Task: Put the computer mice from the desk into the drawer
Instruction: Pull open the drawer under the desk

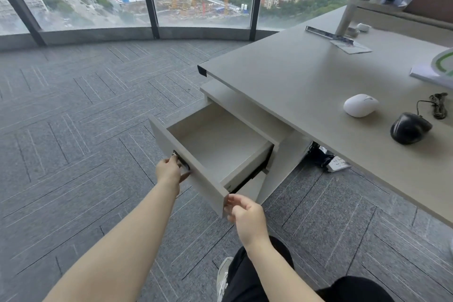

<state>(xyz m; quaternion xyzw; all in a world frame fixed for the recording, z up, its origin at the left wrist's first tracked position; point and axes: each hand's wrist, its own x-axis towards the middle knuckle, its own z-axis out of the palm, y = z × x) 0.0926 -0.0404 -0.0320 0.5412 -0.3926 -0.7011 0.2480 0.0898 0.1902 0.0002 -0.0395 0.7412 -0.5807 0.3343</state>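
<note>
A pale grey drawer (191, 159) under the desk's left end is pulled wide open, and nothing lies inside it. My left hand (169, 170) grips the dark handle on the drawer front. My right hand (245, 216) hovers at the drawer front's near corner, fingers loosely curled and holding nothing. On the desk (294, 81) lie a white mouse (360, 105) and, nearer to me, a black wired mouse (409, 128) with its cable (437, 105) bundled behind it.
A ruler and a card (343, 43) lie far back on the desk; a white notebook (434, 68) sits at the right edge. A monitor riser (348, 12) carries a mesh pen cup. A power strip (338, 164) lies under the desk. Grey carpet surrounds the drawer.
</note>
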